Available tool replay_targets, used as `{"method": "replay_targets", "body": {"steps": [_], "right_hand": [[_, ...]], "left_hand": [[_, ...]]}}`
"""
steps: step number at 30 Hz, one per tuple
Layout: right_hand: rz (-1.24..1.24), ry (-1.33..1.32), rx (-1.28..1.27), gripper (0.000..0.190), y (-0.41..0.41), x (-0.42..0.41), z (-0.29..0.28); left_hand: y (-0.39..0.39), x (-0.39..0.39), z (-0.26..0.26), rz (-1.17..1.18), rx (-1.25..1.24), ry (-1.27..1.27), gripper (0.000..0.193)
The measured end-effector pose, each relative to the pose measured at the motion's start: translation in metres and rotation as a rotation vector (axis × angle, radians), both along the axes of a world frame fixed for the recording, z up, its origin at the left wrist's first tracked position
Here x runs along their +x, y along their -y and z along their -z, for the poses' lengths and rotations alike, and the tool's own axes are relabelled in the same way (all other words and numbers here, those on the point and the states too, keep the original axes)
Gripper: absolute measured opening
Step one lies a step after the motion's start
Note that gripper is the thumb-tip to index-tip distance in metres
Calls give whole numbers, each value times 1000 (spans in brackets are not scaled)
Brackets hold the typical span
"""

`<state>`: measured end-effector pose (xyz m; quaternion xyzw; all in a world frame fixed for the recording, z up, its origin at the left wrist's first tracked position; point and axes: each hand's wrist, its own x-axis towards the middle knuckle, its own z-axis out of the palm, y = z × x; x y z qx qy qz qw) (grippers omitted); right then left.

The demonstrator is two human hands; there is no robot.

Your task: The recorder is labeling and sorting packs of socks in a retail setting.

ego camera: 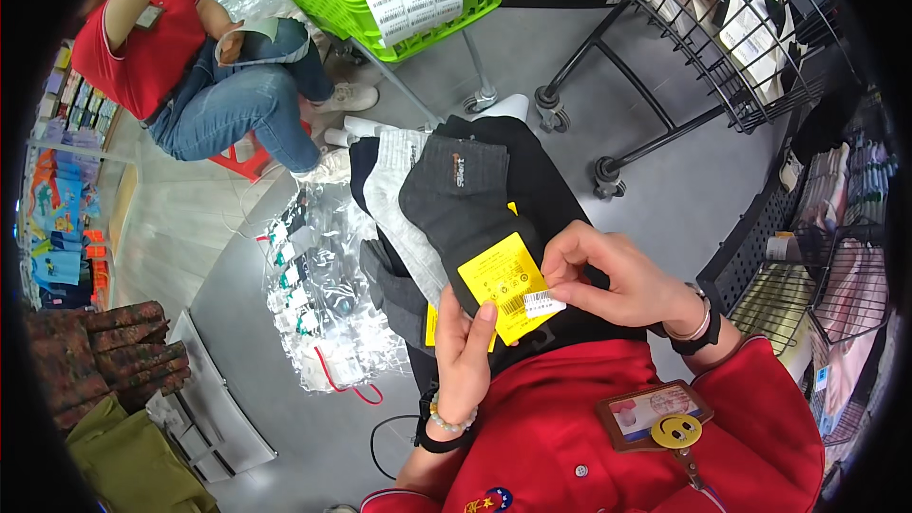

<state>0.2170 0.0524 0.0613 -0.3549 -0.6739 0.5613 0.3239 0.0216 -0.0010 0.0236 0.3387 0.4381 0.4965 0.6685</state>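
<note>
My left hand (463, 342) grips the lower edge of a yellow cardboard tag (499, 263) between thumb and fingers. The tag is attached to a dark grey sock (456, 206) with lettering at its cuff. With thumb and forefinger, my right hand (616, 281) pinches the edge of a white barcode sticker (543, 304), which lies against the tag's lower right corner. A light grey sock (402, 192) lies beside the dark one. More dark grey socks (388, 278) with a yellow tag rest to their left, on black cloth over my lap.
Left of my lap is a clear plastic bag (335, 292) of packed goods. A co-worker (206, 92) sits on a red stool (242, 160). Ahead stands a green basket (427, 35) hung with barcode label sheets (413, 3), beside a black wire cart (684, 50). Folded clothes (128, 463) lie lower left.
</note>
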Motion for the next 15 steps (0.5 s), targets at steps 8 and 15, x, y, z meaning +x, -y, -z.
{"method": "replay_targets", "body": {"steps": [8, 15], "right_hand": [[-198, 286, 96, 24, -7, -18, -8], [-160, 241, 284, 29, -8, -25, 5]], "left_hand": [[2, -1, -2, 7, 58, -8, 41], [2, -3, 1, 19, 79, -20, 38]]}}
